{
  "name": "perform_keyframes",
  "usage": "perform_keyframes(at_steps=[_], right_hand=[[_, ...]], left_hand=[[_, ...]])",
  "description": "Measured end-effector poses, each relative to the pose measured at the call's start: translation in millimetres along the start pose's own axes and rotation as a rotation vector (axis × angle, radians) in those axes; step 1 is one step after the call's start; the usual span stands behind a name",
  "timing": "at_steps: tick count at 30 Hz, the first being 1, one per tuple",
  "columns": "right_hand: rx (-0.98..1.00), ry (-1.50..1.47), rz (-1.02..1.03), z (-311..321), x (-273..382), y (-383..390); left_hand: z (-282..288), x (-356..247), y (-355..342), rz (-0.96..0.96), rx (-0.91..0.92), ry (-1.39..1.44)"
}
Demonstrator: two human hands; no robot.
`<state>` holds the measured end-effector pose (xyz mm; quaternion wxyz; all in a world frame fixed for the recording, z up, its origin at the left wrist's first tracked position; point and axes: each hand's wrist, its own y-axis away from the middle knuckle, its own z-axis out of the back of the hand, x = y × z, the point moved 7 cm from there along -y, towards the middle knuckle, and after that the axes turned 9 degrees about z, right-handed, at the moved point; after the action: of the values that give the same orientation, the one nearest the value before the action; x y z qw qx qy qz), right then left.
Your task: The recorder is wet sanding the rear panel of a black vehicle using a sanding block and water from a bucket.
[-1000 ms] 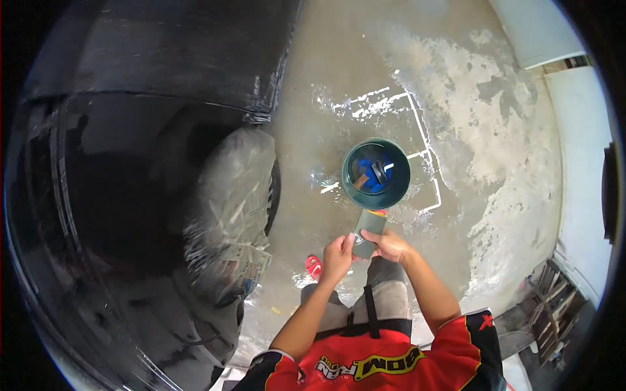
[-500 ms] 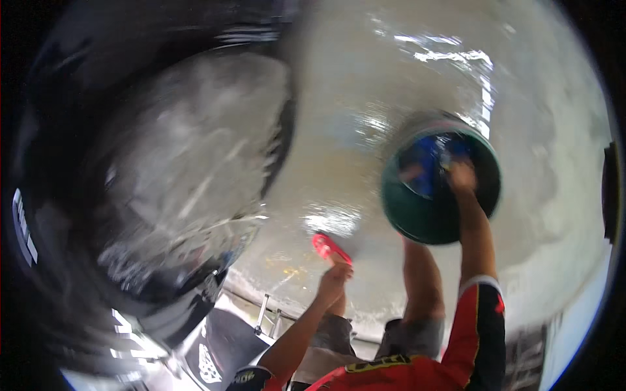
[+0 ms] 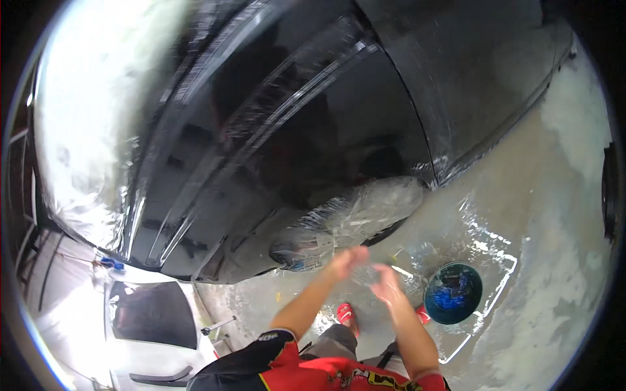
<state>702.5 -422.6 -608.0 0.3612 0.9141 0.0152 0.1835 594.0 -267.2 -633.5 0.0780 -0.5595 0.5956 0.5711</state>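
Between both hands' fingers [image 3: 355, 255] (blurred) something pale [image 3: 372, 272], bucket [image 3: 452, 293] nearby.

My left hand [image 3: 350, 259] and right hand [image 3: 386, 285] are bare and blurred; the car [image 3: 293, 130] beside them gleams, glossy black paint streaked with water; its wheel [image 3: 352, 218] looks foamy and wet; the floor [image 3: 554, 195] is rough, patchy concrete with a slick sheen; the bucket [image 3: 452, 293] looks like smooth teal plastic.
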Motion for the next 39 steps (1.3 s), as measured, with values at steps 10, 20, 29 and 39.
perform_keyframes(at_steps=[10,20,29,39], right_hand=[[-0.758,0.381,1.718,-204.9,381.1,95.1],[-0.635,0.943,1.776,-395.7,118.6,20.9],[-1.083,0.669,1.651,-262.3,348.5,34.3],[-1.021,0.873,1.681,-235.2,394.1,53.1]], left_hand=[[-103.0,-415.4,189.4,-0.55,-0.49,-0.843],[-163.0,-472.1,309.2,-1.219,-0.458,-2.206],[-118.2,-481.2,329.2,-1.275,-0.518,-2.346],[-163.7,-523.8,227.8,-1.295,-0.555,-2.671]])
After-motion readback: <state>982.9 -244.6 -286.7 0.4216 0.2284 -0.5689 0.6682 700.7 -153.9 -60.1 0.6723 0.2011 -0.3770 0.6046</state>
